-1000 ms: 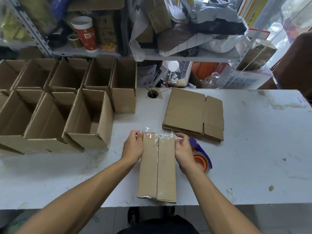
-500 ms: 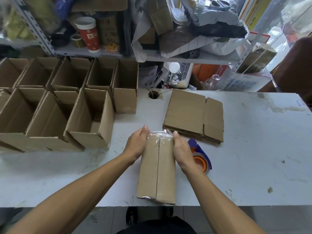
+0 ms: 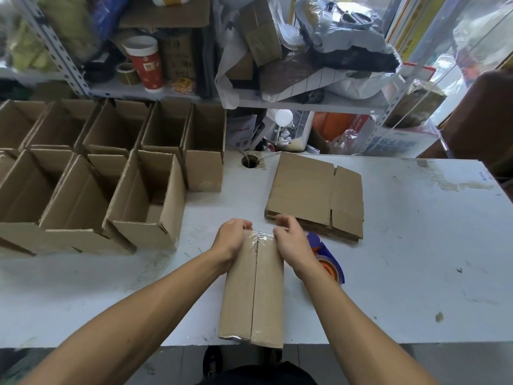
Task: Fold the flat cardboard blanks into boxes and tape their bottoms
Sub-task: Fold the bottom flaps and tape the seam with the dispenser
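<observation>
Box point(image 3: 254, 290) bottom taping: I'm curling left hand point(image 3: 231, 240) and right hand point(image 3: 288, 240) over its far edge, pressing tape point(image 3: 261, 237) down; flipping upright probably next.

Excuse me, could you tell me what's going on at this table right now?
A person is taping the bottom of a folded box. The left hand and right hand press the clear tape over its far edge. Finished boxes stand to the left, flat blanks wait behind, and the tape dispenser lies beside the right hand.
</observation>
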